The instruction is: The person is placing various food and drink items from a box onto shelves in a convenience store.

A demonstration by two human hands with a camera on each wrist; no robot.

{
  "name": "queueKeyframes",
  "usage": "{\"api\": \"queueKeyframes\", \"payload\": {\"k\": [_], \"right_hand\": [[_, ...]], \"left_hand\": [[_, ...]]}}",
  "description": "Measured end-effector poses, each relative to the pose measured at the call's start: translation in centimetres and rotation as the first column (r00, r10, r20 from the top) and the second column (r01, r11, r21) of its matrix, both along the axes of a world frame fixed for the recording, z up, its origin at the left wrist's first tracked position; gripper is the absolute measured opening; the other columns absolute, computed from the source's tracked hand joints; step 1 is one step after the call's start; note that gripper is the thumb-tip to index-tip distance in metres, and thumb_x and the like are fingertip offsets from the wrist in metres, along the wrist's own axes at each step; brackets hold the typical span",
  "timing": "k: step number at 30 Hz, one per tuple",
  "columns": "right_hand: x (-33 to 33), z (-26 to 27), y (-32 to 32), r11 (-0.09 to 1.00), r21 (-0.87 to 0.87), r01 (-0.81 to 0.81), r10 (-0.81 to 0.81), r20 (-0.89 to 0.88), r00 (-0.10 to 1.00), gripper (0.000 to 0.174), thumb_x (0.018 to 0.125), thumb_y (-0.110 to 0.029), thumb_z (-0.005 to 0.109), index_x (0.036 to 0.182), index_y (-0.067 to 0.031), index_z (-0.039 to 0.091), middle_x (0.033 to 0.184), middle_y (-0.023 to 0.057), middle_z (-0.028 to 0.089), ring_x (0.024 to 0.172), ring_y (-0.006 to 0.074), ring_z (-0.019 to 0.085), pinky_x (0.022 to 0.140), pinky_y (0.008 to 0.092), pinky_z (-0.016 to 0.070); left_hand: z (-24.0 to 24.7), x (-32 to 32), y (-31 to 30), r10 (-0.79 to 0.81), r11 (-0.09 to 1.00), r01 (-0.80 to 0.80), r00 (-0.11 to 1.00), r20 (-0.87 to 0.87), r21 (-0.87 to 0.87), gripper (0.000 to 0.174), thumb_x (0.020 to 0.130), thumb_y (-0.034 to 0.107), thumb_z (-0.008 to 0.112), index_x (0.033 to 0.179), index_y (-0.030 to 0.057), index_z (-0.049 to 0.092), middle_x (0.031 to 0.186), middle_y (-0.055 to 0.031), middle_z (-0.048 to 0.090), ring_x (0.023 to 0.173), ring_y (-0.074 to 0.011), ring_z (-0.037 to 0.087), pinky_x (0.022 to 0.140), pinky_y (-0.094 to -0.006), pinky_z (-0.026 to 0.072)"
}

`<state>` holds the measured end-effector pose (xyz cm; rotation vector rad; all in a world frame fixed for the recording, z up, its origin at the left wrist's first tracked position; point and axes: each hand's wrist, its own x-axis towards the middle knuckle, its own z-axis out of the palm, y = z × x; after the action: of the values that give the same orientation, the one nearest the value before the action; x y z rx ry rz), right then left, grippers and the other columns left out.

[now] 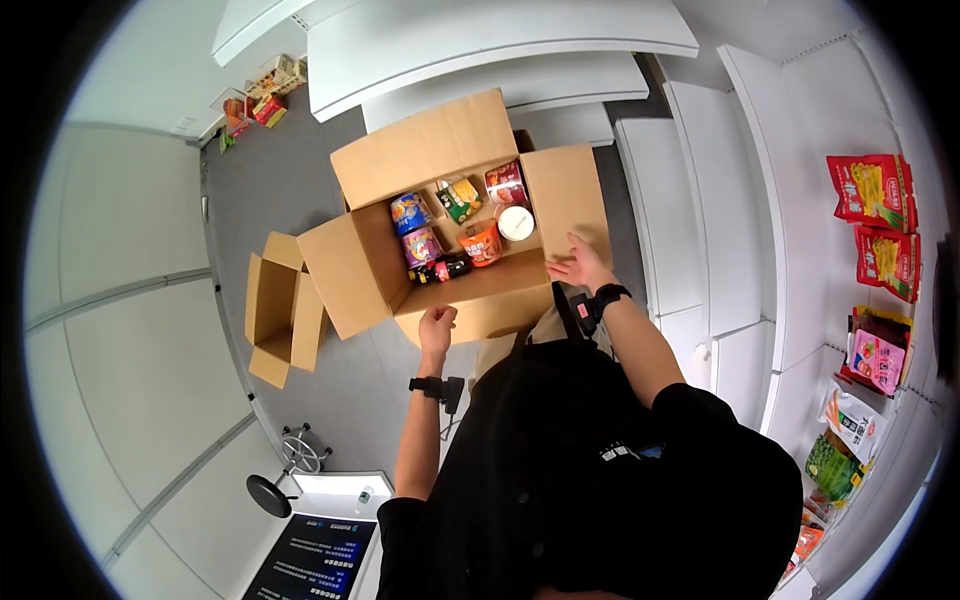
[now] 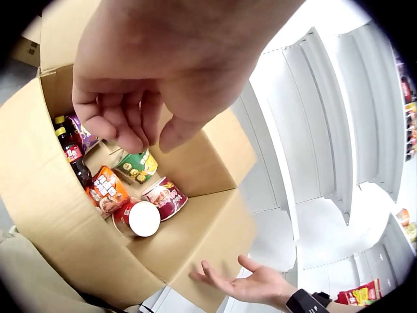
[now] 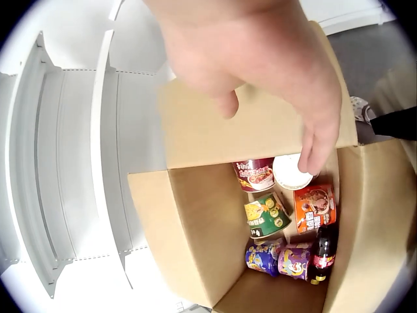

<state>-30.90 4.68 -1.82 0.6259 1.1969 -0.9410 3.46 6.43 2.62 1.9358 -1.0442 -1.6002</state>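
Observation:
A large cardboard box [image 1: 420, 312] stands with its flaps spread. Inside are a blue tub [image 1: 408, 213], a purple tub [image 1: 421, 246], a green-and-yellow cup [image 1: 459, 200], a dark red noodle cup [image 1: 505, 183], a white-lidded cup [image 1: 516, 223] and an orange noodle cup [image 1: 481, 243]. Dark bottles with red labels [image 2: 73, 154] lie along the near wall. My left hand [image 1: 437, 330], fingers loosely bent and holding nothing, hovers by the box's near left edge. At the near right corner my right hand [image 1: 583, 266] spreads its fingers beside the right flap, also holding nothing.
A smaller open cardboard box [image 1: 285, 312] sits on the floor at left. White shelves [image 1: 500, 50] rise beyond the big box and on the right, where red snack bags [image 1: 875, 190] hang. A stool [image 1: 268, 495] and a dark screen [image 1: 312, 555] are at lower left.

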Motion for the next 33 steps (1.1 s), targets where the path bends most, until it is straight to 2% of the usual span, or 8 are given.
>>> {"api": "queueKeyframes", "payload": {"k": [9,15,18,24,27,30,32,33], "right_hand": [[3.1,-0.6,-1.1,0.993,-0.116,-0.003,0.0,-0.02,1.0,0.068,0.092,-0.035,0.055,0.146,-0.027,0.014,0.153,0.0151,-0.001,0.119,0.047,0.045,0.1,0.0512,0.0405],[4.5,-3.1,-2.9,0.989,-0.007,-0.146,0.145,-0.09,0.985,0.066,0.088,-0.034,0.06,0.143,-0.0214,0.025,0.154,0.0089,0.003,0.115,0.0475,0.047,0.095,0.0516,0.0444],[4.7,-4.4,-3.9,0.94,0.113,-0.323,0.336,-0.128,0.933,0.078,0.079,-0.028,0.071,0.141,-0.0102,0.026,0.148,0.0124,0.023,0.105,0.0467,0.053,0.085,0.0512,0.0511],[5.9,-3.4,-6.4,0.847,0.354,-0.396,0.486,-0.212,0.848,0.084,0.076,-0.03,0.074,0.137,0.0003,0.027,0.14,0.0219,0.032,0.099,0.0483,0.057,0.078,0.0506,0.0543],[4.6,-7.9,-4.2,0.833,0.149,-0.532,0.55,-0.125,0.826,0.085,0.075,-0.031,0.075,0.137,0.0031,0.028,0.138,0.0255,0.034,0.097,0.0485,0.058,0.077,0.0505,0.0546],[4.1,-7.9,-4.2,0.807,0.185,-0.562,0.578,-0.047,0.815,0.084,0.075,-0.032,0.074,0.137,0.0042,0.03,0.137,0.0265,0.034,0.097,0.0478,0.058,0.077,0.0498,0.0546],[4.0,-8.2,-4.3,0.78,0.177,-0.601,0.616,-0.046,0.786,0.08,0.077,-0.034,0.072,0.137,0.0026,0.033,0.134,0.028,0.038,0.097,0.0455,0.059,0.076,0.0476,0.0549],[3.9,-8.1,-4.3,0.774,0.146,-0.616,0.627,-0.047,0.777,0.078,0.078,-0.034,0.072,0.136,0.0026,0.035,0.133,0.0284,0.039,0.097,0.0448,0.059,0.076,0.047,0.0551]], "left_hand": [[-5.2,-0.2,-2.2,-0.023,0.98,0.02,1.0,0.011,0.199,0.026,0.083,0.021,0.061,0.095,-0.0021,0.063,0.08,-0.0063,0.062,0.063,-0.0127,0.059,0.054,-0.0256,0.0452],[-10.7,1.5,-3.2,0.007,0.949,-0.016,1.0,0.029,0.316,0.028,0.084,0.02,0.061,0.103,-0.0006,0.059,0.085,-0.0076,0.061,0.068,-0.0155,0.062,0.056,-0.0276,0.0505],[-12.9,2.3,-4.2,0.108,0.923,-0.122,0.993,0.056,0.364,0.029,0.084,0.019,0.061,0.103,-0.0026,0.059,0.086,-0.0097,0.062,0.067,-0.0184,0.063,0.056,-0.0288,0.053],[-17.2,3.5,-6.2,0.241,0.865,-0.267,0.964,0.115,0.424,0.032,0.084,0.016,0.059,0.109,-0.0018,0.055,0.09,-0.012,0.062,0.063,-0.0224,0.064,0.054,-0.0316,0.0568],[-18.2,3.5,-7.6,0.236,0.82,-0.251,0.967,0.095,0.515,0.031,0.086,0.018,0.056,0.112,0.0017,0.053,0.095,-0.0113,0.061,0.068,-0.0253,0.064,0.055,-0.0328,0.0586],[-21.7,5.2,-9.0,0.159,0.752,-0.147,0.986,0.039,0.642,0.031,0.087,0.023,0.057,0.112,0.0048,0.057,0.11,-0.0108,0.056,0.081,-0.0288,0.064,0.061,-0.0353,0.0598],[-22.5,4.6,-9.7,0.104,0.796,-0.152,0.988,0.115,0.586,0.022,0.086,0.024,0.056,0.099,0.0077,0.063,0.092,-0.0097,0.059,0.078,-0.0262,0.062,0.056,-0.0368,0.0596],[-23.3,4.7,-10.0,0.111,0.787,-0.153,0.988,0.107,0.598,0.025,0.085,0.024,0.057,0.103,0.0076,0.061,0.096,-0.0107,0.058,0.079,-0.0273,0.062,0.057,-0.0374,0.0594]]}}
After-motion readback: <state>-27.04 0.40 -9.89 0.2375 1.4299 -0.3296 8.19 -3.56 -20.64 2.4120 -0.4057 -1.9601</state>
